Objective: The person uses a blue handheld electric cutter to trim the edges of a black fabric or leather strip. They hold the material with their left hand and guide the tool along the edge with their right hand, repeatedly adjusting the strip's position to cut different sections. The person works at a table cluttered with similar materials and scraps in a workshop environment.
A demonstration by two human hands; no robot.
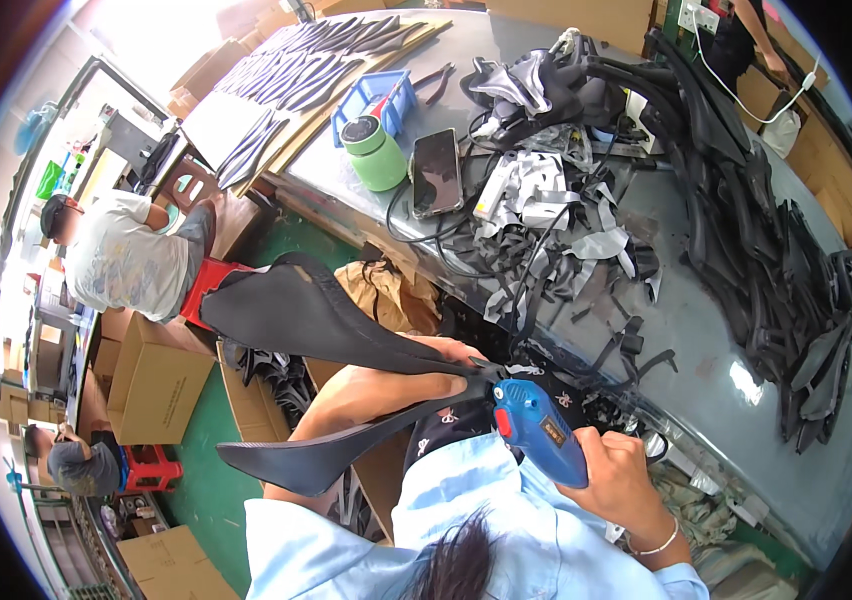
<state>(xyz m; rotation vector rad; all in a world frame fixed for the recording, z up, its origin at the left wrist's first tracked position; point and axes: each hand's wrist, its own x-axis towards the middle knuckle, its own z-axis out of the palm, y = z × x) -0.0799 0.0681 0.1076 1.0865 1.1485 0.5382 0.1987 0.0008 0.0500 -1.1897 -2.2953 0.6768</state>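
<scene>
No wording could be read with certainty. Blue power tool (pixel 534 408) in person's right hand (pixel 618 478) bore dark rectangular panel (pixel 553 430) on its body, with small pale marks too tiny to make out. Cardboard box (pixel 158 385) at left showed faint dark print on side, illegible. Seated co-worker's pale shirt (pixel 128 258) carried faded print; lettering or pattern, could not be told.

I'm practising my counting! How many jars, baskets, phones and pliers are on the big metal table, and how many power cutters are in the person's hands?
Blue power cutter: 1
Green jar: 1
Blue plastic basket: 1
Black phone: 1
Pliers: 1
Total: 5
</scene>
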